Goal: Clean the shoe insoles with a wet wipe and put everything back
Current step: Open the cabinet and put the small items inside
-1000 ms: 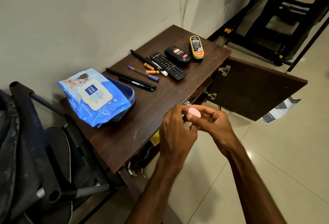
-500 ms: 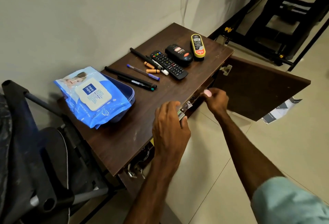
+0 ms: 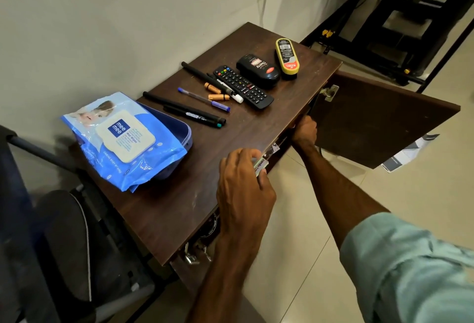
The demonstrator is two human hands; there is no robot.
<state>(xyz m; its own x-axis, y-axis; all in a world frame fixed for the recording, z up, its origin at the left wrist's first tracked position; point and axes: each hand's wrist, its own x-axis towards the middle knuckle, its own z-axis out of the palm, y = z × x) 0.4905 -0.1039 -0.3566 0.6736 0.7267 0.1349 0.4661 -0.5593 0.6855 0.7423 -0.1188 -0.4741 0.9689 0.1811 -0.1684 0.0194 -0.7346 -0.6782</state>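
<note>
Change: hands that met in front of the table a second earlier had parted; right hand (image 3: 304, 131) had gone to the gap under the table top (image 3: 164, 209), beside the open cabinet door (image 3: 384, 122); pink piece held earlier was out of sight; left hand (image 3: 243, 189) had shifted to the top's front edge.
Left hand: fingers curled; thumb and fingertips pinched a small white packet (image 3: 261, 166) printed "camlin"; knuckles lay over the wood edge.
Right hand: back of hand faced the camera; fingers were curled and tucked under the top's edge; could not tell whether it held anything; pale green sleeve (image 3: 410, 266) on that arm.
Wet wipes pack (image 3: 123, 138): blue, white flap lid facing up; lay tilted across a dark blue tray (image 3: 188, 131) at the top's left end; well apart from both hands.
Mid top: two black pens (image 3: 192, 115) side by side; blue-capped pen (image 3: 205, 98) near them; two orange batteries (image 3: 218, 97) beyond.
Far end: black remote (image 3: 242, 86); black polish bottle (image 3: 257, 70) just beside it; yellow shoe sponge (image 3: 287, 55) next along, near the far edge.
</note>
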